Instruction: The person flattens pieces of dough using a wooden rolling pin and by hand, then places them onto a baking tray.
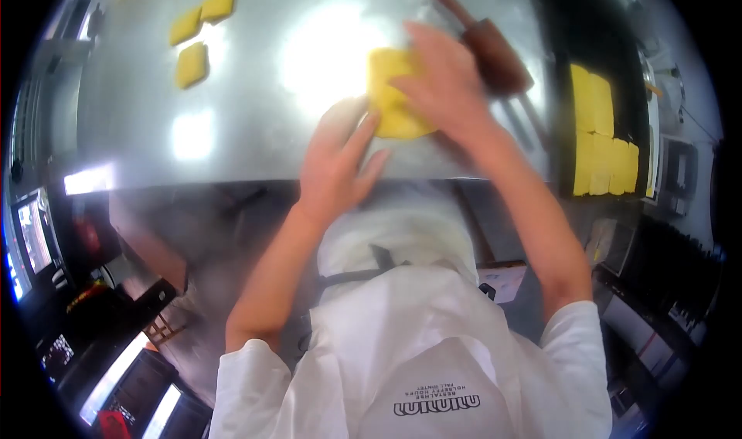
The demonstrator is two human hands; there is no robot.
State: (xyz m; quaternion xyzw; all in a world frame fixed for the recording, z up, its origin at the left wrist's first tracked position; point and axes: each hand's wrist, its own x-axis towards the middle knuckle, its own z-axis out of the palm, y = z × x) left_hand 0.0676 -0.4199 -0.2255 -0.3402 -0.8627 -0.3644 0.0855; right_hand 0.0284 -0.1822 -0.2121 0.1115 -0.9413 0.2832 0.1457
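Note:
A flattened yellow piece of dough (398, 118) lies on the metal worktop (255, 130). My left hand (336, 157) is at its left edge, fingertips touching or very near it, the thumb held apart. Over the dough's right part is my right hand (452, 79), slightly blurred, with thumb and fingers spread. It hides that side of the dough. Just right of this hand rests a reddish-brown rolling pin (498, 56), one handle pointing to the upper left.
Small thick yellow dough pieces (192, 66) lie at the upper left of the worktop. On the right, a black tray (587, 52) carries several flat yellow dough sheets (593, 103). The worktop's front edge runs close to my white apron (410, 315).

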